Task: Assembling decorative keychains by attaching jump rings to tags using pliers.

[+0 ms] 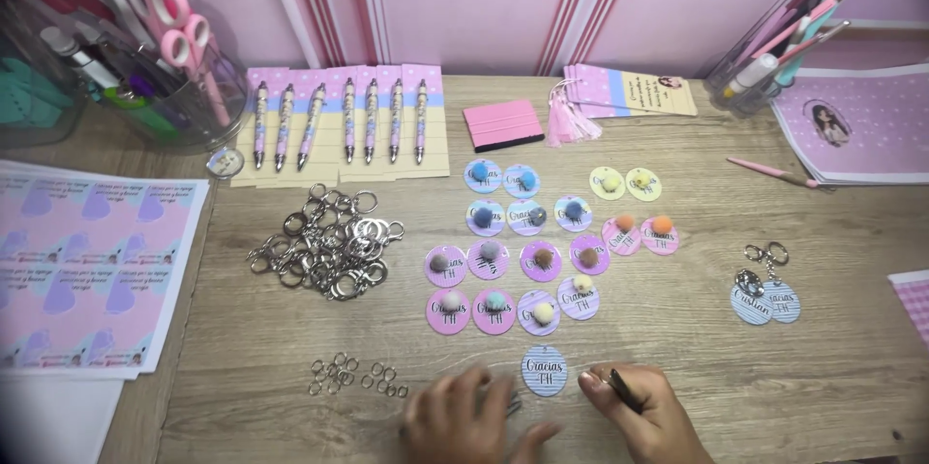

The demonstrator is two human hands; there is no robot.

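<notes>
blue disc (544, 371) – between hands | left hand (464, 418) empty | right hand (644, 411) grips tool (624, 390)

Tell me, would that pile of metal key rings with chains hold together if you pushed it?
Probably partly: the key rings lie tangled, so they would likely drag as a clump. Being metal, they seem heavy for their size. They should slide, not roll, on the wooden table.

Round pale-blue striped acrylic tag w/ black script (544, 370) lies flat on the wooden desk, at 6 o'clock of the tag spread, just below the pink rounds, no pom-pom on it. Thin dark tool, prob. pliers or tweezers (624, 390), sits at tag's 4 o'clock, tilted, tip toward 10.
</notes>
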